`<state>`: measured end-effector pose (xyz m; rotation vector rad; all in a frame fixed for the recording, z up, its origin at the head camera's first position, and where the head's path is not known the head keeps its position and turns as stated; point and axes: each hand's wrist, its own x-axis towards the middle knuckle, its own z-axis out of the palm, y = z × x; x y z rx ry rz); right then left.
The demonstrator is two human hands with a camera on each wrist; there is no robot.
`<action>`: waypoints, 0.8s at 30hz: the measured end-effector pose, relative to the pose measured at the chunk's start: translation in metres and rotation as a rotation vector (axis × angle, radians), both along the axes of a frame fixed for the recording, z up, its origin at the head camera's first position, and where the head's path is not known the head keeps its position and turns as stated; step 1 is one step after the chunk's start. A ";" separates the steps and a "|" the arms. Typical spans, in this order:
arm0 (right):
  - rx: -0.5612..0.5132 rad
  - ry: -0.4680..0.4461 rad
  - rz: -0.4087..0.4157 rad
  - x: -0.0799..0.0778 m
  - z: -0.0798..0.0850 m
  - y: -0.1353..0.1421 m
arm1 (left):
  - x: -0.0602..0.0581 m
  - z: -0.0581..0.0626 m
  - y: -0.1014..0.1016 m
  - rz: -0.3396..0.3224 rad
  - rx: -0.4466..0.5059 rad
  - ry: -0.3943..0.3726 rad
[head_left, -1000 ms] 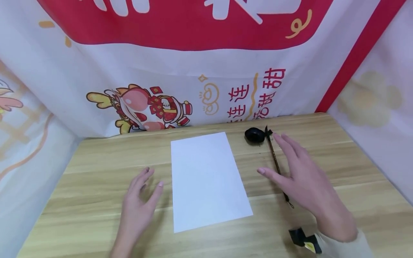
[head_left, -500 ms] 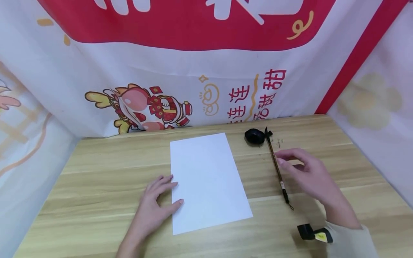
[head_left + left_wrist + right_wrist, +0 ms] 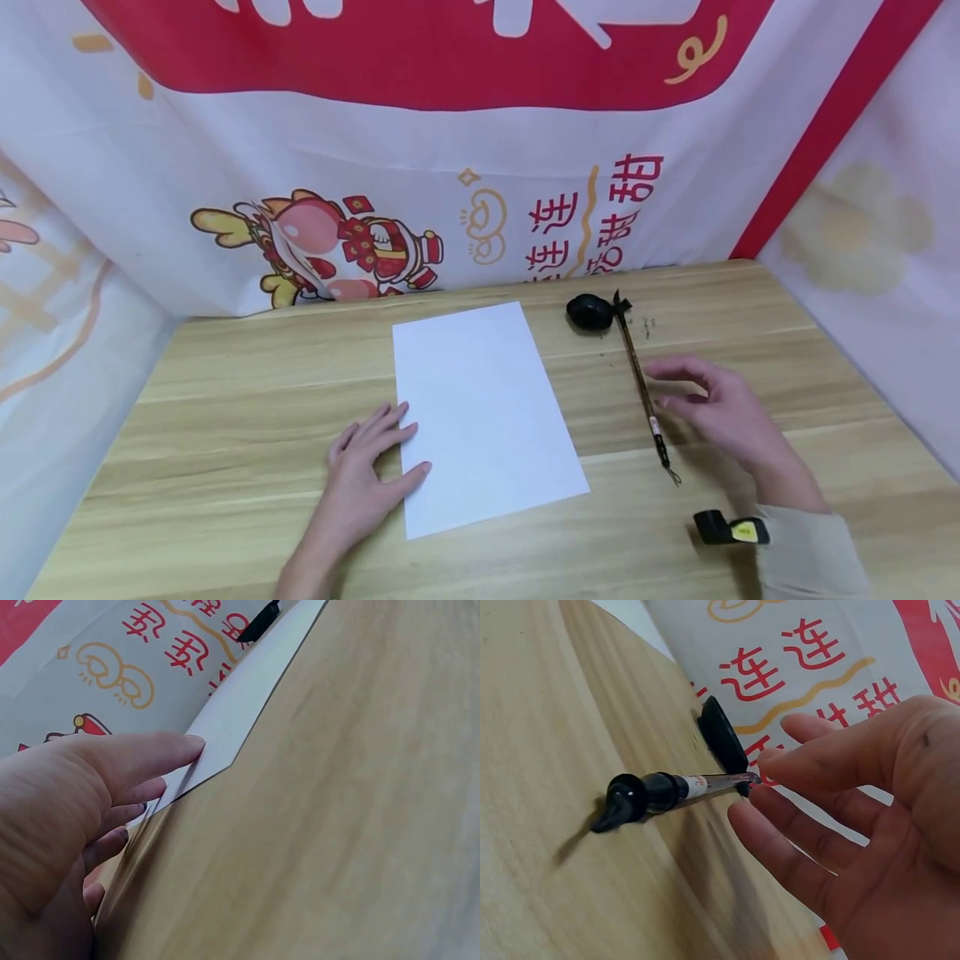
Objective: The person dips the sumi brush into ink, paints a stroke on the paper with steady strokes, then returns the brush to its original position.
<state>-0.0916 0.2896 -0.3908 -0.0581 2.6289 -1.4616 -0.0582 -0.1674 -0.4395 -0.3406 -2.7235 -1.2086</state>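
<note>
A blank white sheet of paper (image 3: 487,408) lies on the wooden table. My left hand (image 3: 363,475) rests at its left edge, with thumb and fingertips over the paper; in the left wrist view the thumb (image 3: 161,754) lies along the sheet. To the right lies a writing brush (image 3: 632,348) with a brown handle and black end loop, its dark tip beside a black oval dish (image 3: 590,312). My right hand (image 3: 723,412) hovers just right of the handle, fingers loosely bent, thumb apart from the index finger. In the right wrist view nothing is gripped by these fingers.
A printed white and red cloth (image 3: 360,142) hangs along the table's back edge, and more cloth (image 3: 862,225) closes the right side. Small dark marks (image 3: 647,327) show on the wood near the brush. A black device with a yellow label (image 3: 731,529) sits at the right wrist.
My left hand has moved right from above the table onto the paper's edge. My right hand has come down and back beside the brush handle, its fingers more bent. Brush and paper stay in place.
</note>
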 end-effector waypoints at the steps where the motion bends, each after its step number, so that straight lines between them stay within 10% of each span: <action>1: -0.007 -0.003 0.002 0.000 -0.001 0.000 | 0.000 0.000 0.000 -0.002 -0.001 0.006; 14: -0.015 -0.042 0.007 -0.003 -0.006 -0.009 | 0.001 -0.003 0.002 0.020 -0.016 -0.027; 24: 0.068 0.104 0.082 -0.004 -0.010 -0.013 | 0.001 -0.003 0.001 0.024 -0.023 -0.046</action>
